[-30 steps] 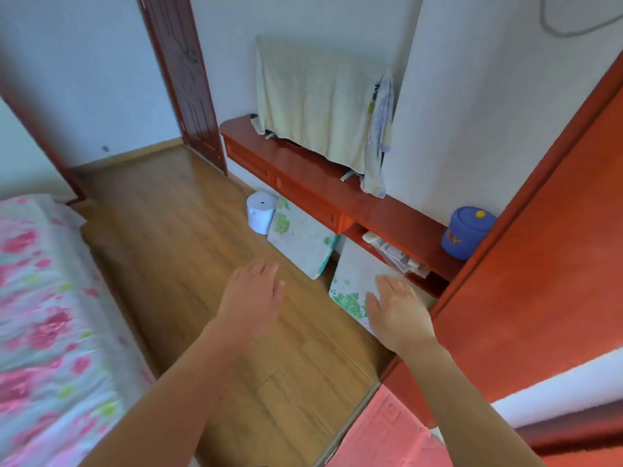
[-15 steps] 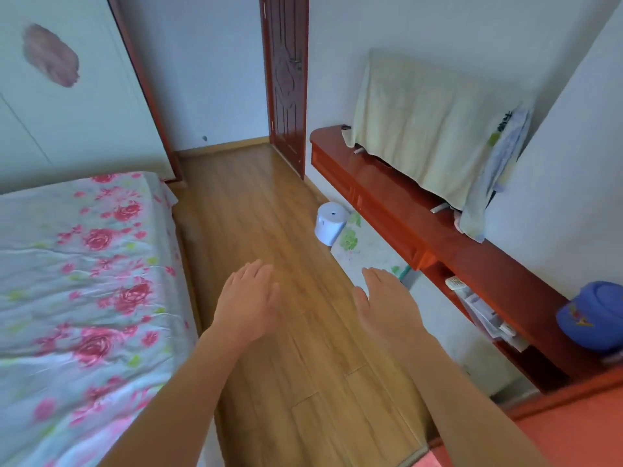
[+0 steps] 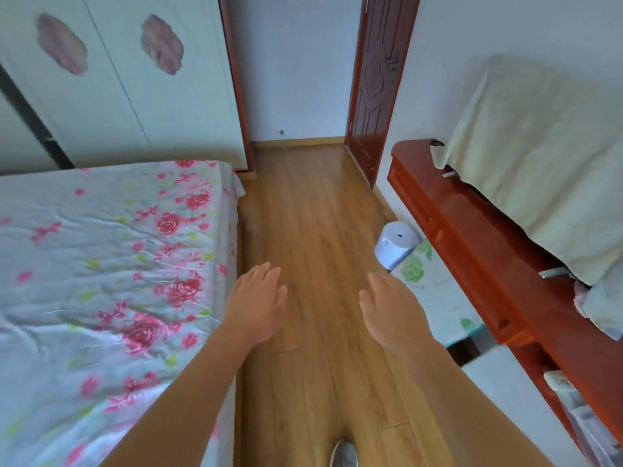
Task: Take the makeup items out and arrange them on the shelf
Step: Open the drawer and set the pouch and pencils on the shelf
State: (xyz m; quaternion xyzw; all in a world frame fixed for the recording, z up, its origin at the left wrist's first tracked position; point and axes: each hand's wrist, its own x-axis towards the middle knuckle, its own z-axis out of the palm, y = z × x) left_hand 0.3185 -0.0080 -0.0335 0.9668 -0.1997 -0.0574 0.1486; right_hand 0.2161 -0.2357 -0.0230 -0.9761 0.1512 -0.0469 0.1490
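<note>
Both hands empty, palms down, fingers spread: left hand (image 3: 258, 303), right hand (image 3: 391, 310). Held out over bare wooden floor (image 3: 310, 210), likely for balance or in readiness while walking; nothing gripped. No makeup items in sight anywhere; container not located either. Floral-sheeted bed (image 3: 111, 264) to left, red wooden shelf unit (image 3: 472, 230) along right wall, half draped by pale cloth (image 3: 539, 156). White cylinder (image 3: 396, 244) on floor beside it. Dark door (image 3: 381, 79) and wardrobe (image 3: 128, 89) at far end. Task apparently unstarted.
</note>
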